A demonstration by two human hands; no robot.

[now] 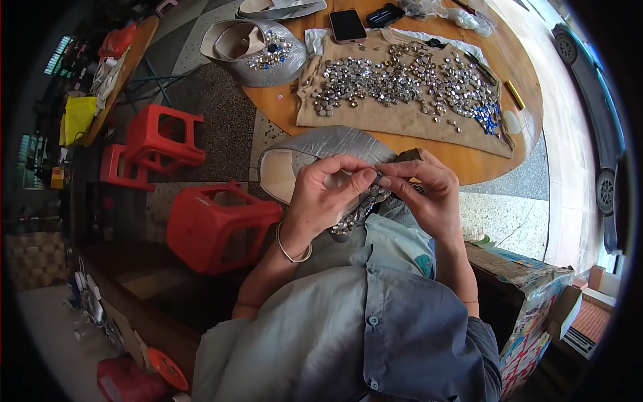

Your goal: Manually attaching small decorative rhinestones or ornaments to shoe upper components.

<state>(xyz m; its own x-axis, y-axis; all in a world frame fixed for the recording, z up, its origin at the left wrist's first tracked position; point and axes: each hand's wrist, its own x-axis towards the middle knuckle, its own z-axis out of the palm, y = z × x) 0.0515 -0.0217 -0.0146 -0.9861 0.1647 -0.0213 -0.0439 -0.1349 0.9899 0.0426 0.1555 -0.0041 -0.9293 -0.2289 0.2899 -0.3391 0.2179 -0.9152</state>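
Observation:
My left hand and my right hand meet above my lap, thumbs and forefingers pinched together. Between their fingertips is a small, dark, glinting piece, too small to make out fully. Below and behind the hands lies a silver-grey, curved, shiny piece with a beige lining. Clusters of set rhinestones show on it beneath my fingers, partly hidden by them. On the table ahead, many loose clear rhinestones and a patch of blue rhinestones are spread over a tan cloth.
A second silver piece with blue and clear stones overhangs the round wooden table's left edge. A black phone and a yellow stick lie on the table. Red plastic stools stand at left; a paper-covered box is at right.

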